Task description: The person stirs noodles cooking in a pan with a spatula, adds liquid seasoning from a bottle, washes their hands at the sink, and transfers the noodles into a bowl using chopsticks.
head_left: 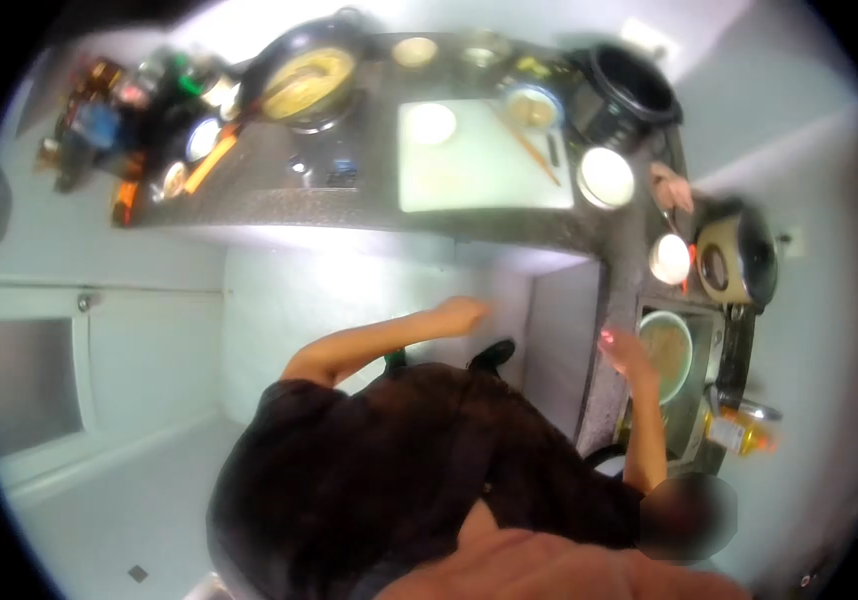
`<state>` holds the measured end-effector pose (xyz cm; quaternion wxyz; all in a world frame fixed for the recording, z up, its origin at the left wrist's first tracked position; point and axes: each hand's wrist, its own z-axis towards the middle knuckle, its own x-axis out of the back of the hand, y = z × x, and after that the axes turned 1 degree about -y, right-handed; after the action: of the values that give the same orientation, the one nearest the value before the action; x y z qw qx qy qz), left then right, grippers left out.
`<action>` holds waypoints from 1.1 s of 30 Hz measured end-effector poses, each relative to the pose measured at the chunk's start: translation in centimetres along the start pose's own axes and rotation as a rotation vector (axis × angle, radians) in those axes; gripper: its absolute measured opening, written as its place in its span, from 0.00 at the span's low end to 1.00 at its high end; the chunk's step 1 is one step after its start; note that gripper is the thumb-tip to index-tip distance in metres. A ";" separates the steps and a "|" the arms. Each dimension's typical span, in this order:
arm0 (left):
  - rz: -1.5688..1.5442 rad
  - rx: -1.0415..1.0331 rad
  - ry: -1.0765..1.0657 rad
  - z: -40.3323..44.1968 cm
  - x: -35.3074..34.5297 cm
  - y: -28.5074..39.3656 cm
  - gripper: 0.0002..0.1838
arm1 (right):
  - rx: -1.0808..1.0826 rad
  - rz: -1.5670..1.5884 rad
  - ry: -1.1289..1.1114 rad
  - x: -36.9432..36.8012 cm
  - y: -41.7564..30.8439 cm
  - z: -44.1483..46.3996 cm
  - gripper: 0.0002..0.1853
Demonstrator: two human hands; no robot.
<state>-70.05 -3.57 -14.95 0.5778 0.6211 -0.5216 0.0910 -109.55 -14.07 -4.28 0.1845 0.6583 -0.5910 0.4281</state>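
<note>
Item: round basin (687, 336), in the sink (687, 425), no long axis; I log it just to the right of the right hand (627, 354), the nearer of the two. Right hand: fingers apparently bent, nothing visible in hold; openness and contact I cannot tell. Left hand (463, 315): blurred, apart from the desk (607, 395); openness I cannot tell, no object visible.

I receive a bright, barrel-distorted view with black corners. The bowl (606, 180) near the desk's (249, 207) inner corner overexposes; clutter (99, 124) at its left end smears; the left hand (463, 316) blurs.
</note>
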 end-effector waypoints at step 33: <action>-0.895 0.668 1.084 -46.4 12.3 -28.1 0.12 | 1.450 -0.104 0.701 4.5 -86.7 27.2 0.11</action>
<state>-20.76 21.56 -9.02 0.5161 0.7824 0.1893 0.2927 -19.23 -17.01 6.64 -0.0943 0.4683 -0.0422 0.8775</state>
